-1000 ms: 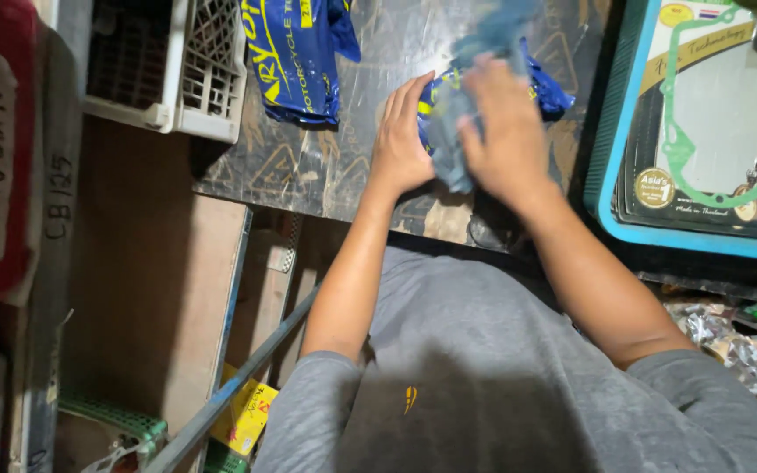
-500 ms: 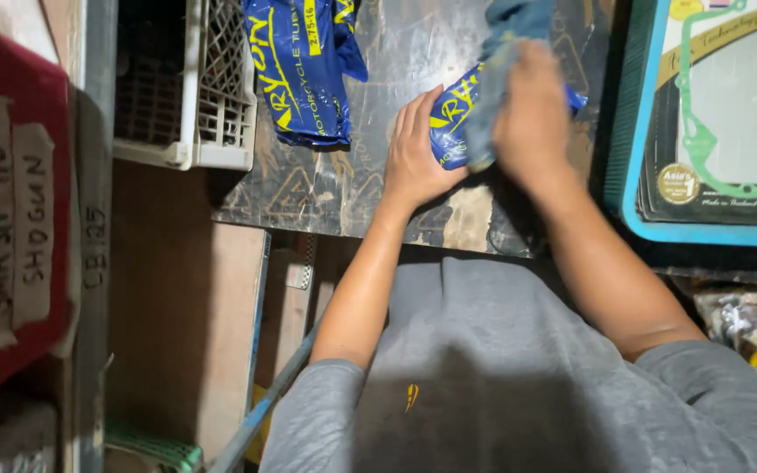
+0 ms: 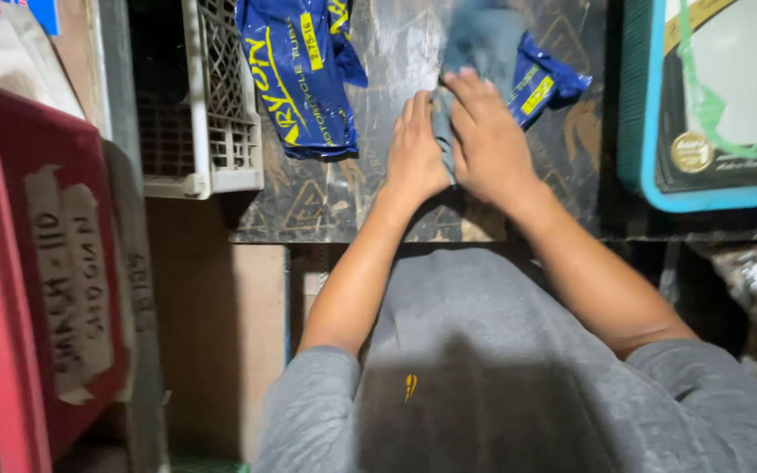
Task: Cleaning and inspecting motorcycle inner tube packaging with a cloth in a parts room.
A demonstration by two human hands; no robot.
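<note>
The person's left hand [image 3: 415, 151] lies flat, palm down, fingers straight and close together, pressing on the near edge of a blue plastic packet [image 3: 519, 70] that rests on the dark patterned board [image 3: 343, 197]; the right hand [image 3: 491, 144] lies just beside the left one, touching it along the thumb side, its fingers slightly bent and spread over the same packet; whether those fingers pinch the plastic or only press it cannot be told, since the palm hides the contact. The packet sits at the far middle of the board, its blurred upper part rising beyond the fingertips and its yellow-labelled corner sticking out on the right side of the right hand.

A second blue packet [image 3: 301, 79] with yellow lettering lies on the board's far left part, well apart from the hands; a white plastic crate [image 3: 221, 105] stands just off the board's left edge, touching that second packet's side; a red bin [image 3: 19, 263] with a paper label stands farther left of the board, beyond the crate; a turquoise-edged flat pack [image 3: 703, 114] showing a green gasket lies off the board's right edge. The person's grey shirt [image 3: 501, 368] fills the space nearer than the board's near edge.
</note>
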